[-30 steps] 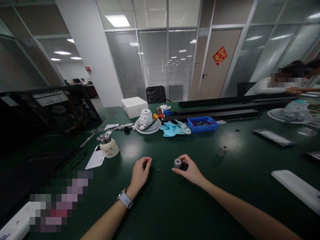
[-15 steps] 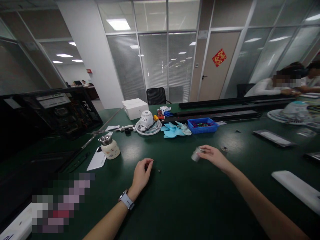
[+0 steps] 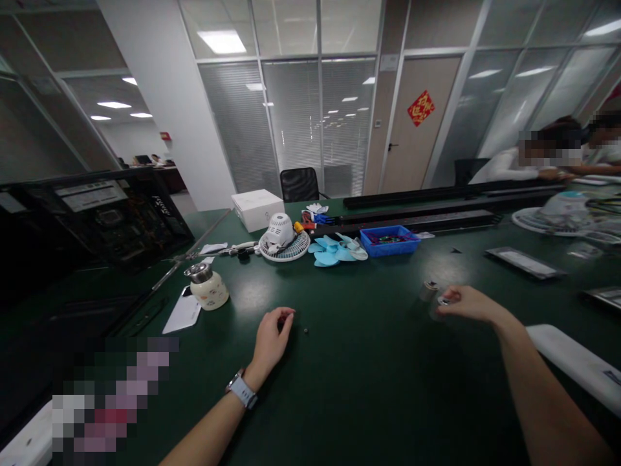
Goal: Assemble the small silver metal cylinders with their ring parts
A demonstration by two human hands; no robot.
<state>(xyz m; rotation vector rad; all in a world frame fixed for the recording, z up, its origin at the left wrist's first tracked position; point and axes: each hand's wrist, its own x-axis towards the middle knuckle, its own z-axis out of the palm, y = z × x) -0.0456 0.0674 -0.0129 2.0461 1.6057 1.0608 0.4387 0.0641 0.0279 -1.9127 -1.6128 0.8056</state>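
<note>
My right hand (image 3: 468, 304) pinches a small, blurred, see-through-looking cylinder (image 3: 440, 309) just above the table or on it; I cannot tell which. Close to its left side stands a short metal cylinder (image 3: 429, 290) with a dark top. My left hand (image 3: 272, 333), a watch on its wrist, rests on the table with the fingers curled in toward the thumb. Whatever lies inside that curl is hidden. Just right of the left fingertips sits a tiny round metal part (image 3: 306, 331), touched by neither hand.
A cream jar (image 3: 212, 292) stands on a white tablet-like slab (image 3: 182, 316) to the left. Farther back are a white fan part (image 3: 283, 236), light-blue fan blades (image 3: 334, 250) and a blue tray (image 3: 389, 242). A long white piece (image 3: 572, 362) lies right. Two people sit far right.
My right hand has moved right with a blurred cylinder in it, ending beside the metal cylinder. My left hand has stayed in place. The view has shifted slightly.
</note>
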